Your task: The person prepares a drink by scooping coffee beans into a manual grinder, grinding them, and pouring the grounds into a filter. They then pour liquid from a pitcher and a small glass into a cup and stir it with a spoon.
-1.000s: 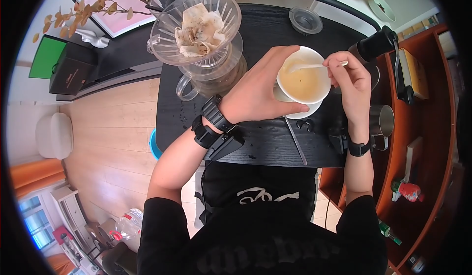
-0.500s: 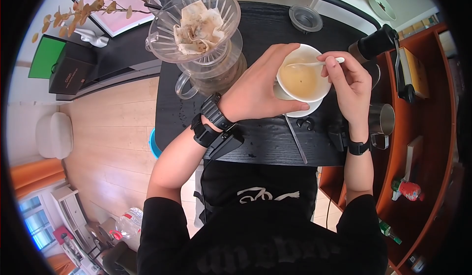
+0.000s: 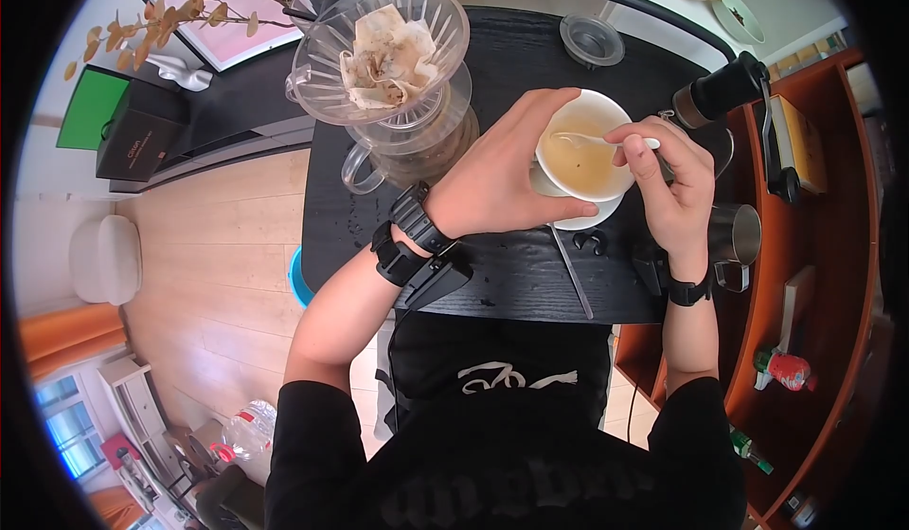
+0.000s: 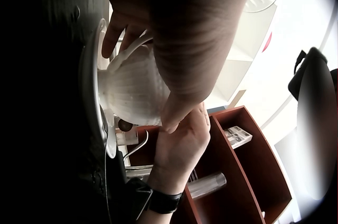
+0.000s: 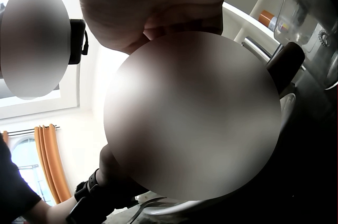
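Note:
My left hand (image 3: 507,170) grips a white cup (image 4: 134,89) of pale yellow-brown liquid (image 3: 579,172), thumb at the near side and fingers at the far side. Ribbed walls show in the left wrist view, where the cup stands on a white saucer (image 4: 91,94). Between the thumb and fingers of my right hand (image 3: 680,184) is a small white spoon (image 3: 598,140), its bowl dipping into the liquid at the cup's left inner side. A large blur covers most of the right wrist view and hides the cup there.
Left of the cup stands a glass server (image 3: 431,151) under a clear dripper (image 3: 317,71) holding a used paper filter (image 3: 383,56). A hand grinder (image 3: 701,94) and a metal pitcher (image 3: 745,234) are to the right. A thin metal utensil (image 3: 571,274) lies near the front.
My right hand and the spoon have shifted a little, first away from the body, then back towards it, with the spoon's bowl staying in the cup. The left hand keeps its grip.

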A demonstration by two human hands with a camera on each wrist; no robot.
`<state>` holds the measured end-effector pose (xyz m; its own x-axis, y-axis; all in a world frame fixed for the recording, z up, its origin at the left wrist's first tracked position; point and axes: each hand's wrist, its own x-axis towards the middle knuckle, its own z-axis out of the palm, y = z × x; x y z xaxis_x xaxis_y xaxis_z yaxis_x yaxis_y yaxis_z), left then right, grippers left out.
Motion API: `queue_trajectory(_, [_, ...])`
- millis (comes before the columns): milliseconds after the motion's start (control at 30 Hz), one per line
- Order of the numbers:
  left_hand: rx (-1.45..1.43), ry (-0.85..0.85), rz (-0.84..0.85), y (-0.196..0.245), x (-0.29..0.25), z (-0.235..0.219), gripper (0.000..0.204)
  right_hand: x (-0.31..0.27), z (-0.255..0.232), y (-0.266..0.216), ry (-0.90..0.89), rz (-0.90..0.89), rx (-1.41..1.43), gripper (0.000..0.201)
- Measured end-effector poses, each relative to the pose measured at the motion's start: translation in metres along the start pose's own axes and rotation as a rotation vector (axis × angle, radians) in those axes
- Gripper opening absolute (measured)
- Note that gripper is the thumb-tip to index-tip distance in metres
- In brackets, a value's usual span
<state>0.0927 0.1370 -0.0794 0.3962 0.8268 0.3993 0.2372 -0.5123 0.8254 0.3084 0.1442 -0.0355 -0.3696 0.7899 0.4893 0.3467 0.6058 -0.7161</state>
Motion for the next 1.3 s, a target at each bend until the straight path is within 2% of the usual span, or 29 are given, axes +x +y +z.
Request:
queue_trajectory(100, [0.0, 0.003, 0.001, 0.0, -0.001, 0.0, 0.102, -0.001, -0.002, 0.0, -0.023, 0.003, 0.001, 0.02])
queue_trajectory(300, [0.003, -0.002, -0.004, 0.0, -0.001, 0.0, 0.102, -0.002, 0.0, 0.01, 0.117, 0.211, 0.106, 0.023])
queue_trajectory(500, [-0.008, -0.005, -0.008, 0.001, -0.001, -0.001, 0.102, -0.003, 0.001, 0.007, 0.117, 0.176, 0.086, 0.025])
queue_trajectory(800, [0.012, -0.012, 0.002, 0.001, 0.0, -0.001, 0.102, 0.0, 0.001, 0.01, 0.225, 0.409, 0.318, 0.027])
queue_trajectory(900, [0.012, -0.011, 0.015, 0.001, 0.0, -0.001, 0.102, 0.0, -0.007, 0.016, 0.189, 0.417, 0.272, 0.03])
queue_trajectory(1033, [0.016, -0.005, 0.02, 0.0, 0.0, 0.0, 0.101, 0.004, -0.009, 0.024, 0.224, 0.518, 0.43, 0.031])
queue_trajectory(1300, [0.015, -0.006, 0.001, 0.0, -0.001, 0.0, 0.101, 0.004, -0.012, 0.023, 0.219, 0.551, 0.45, 0.031])
